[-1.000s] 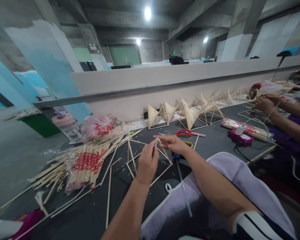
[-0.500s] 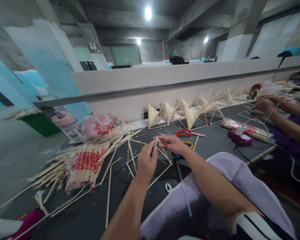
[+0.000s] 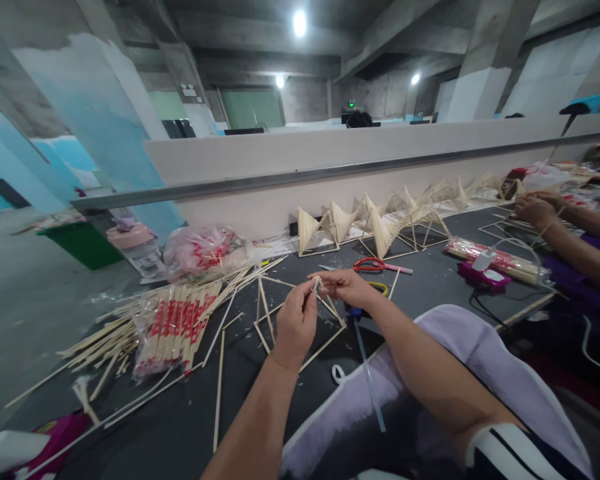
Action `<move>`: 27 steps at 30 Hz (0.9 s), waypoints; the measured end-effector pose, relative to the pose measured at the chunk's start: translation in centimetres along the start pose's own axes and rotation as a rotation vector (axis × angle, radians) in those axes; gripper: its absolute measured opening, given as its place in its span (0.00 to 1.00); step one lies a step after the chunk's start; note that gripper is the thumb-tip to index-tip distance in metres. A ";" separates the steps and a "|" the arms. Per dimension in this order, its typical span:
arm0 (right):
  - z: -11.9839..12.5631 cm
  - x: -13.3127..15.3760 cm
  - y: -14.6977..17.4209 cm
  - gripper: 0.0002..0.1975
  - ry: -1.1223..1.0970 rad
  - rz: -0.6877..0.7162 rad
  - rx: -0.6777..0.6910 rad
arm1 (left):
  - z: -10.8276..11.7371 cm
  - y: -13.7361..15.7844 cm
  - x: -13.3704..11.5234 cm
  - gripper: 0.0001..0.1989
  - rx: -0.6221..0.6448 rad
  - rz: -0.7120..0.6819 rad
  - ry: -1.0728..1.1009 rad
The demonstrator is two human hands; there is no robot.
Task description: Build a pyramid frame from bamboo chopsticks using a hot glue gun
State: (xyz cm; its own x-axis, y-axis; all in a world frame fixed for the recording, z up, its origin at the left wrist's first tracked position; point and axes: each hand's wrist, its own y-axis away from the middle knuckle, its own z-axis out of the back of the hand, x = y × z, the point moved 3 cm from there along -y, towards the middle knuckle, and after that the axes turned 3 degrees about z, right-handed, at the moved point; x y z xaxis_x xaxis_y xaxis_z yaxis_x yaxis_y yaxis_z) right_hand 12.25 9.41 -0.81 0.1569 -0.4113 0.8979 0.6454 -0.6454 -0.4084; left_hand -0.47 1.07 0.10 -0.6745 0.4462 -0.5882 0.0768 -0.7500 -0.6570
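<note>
Both hands meet just above a frame of thin wooden sticks (image 3: 266,308) on the dark table. My left hand (image 3: 296,321) is closed, its thumb and index finger pinching a small whitish piece (image 3: 319,283) too small to name. My right hand (image 3: 349,288) touches the same piece with its fingertips, closed on it from the other side. Part of the stick frame is hidden behind my hands. By my right wrist lies a blue-ended tool (image 3: 355,312) with a long translucent stick (image 3: 370,373) sticking out towards me.
Red-handled scissors (image 3: 369,265), a pink pen (image 3: 399,269) and a yellow handle (image 3: 380,288) lie beyond my right hand. Finished twisted stick models (image 3: 380,233) line the partition. Wrapped chopsticks (image 3: 173,323) and loose sticks lie left. A co-worker's hands (image 3: 535,210) are at right.
The view has shifted slightly. My fingers have moved a little around the small whitish piece; both hands stay together above the stick frame.
</note>
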 end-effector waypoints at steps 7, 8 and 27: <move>0.1 0.1 0.0 0.21 0.015 -0.013 0.000 | 0.1 0.0 -0.3 0.12 -0.022 0.022 -0.008; 0.1 0.1 0.0 0.21 0.019 -0.004 0.006 | 0.1 0.0 -0.3 0.12 -0.023 0.014 -0.016; -0.2 0.5 0.0 0.23 0.020 0.010 0.025 | 0.1 -0.2 0.1 0.11 -0.045 -0.002 -0.027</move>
State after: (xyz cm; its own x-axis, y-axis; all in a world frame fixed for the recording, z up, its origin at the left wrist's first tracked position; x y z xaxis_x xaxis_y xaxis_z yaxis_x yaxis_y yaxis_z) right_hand 12.18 9.10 -0.35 0.1484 -0.4311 0.8900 0.6624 -0.6250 -0.4131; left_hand -0.59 1.22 0.23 -0.6941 0.4342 -0.5742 0.1077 -0.7260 -0.6792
